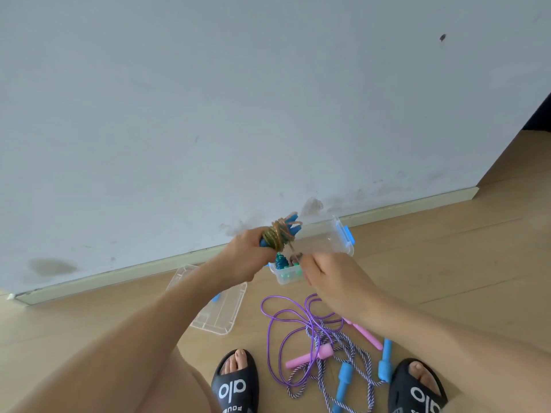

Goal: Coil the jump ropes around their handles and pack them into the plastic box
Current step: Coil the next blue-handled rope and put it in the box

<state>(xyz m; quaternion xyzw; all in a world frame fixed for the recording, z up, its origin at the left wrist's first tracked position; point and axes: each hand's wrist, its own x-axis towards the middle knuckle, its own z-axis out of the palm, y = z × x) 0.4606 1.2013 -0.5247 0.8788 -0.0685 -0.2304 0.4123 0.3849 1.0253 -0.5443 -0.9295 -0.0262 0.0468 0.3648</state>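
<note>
left hand grips the blue handles wrapped in gold rope, above the plastic box at twelve o'clock. right hand fingers pinch the loose tail. slack there, and i reckon the coil springs undone.

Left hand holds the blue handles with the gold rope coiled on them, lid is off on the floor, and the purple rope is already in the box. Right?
Not quite. The head view shows the purple rope loose on the floor, not in the plastic box. The rest holds: the left hand grips the blue handles wound with the gold rope, and the lid lies off on the floor.
</note>
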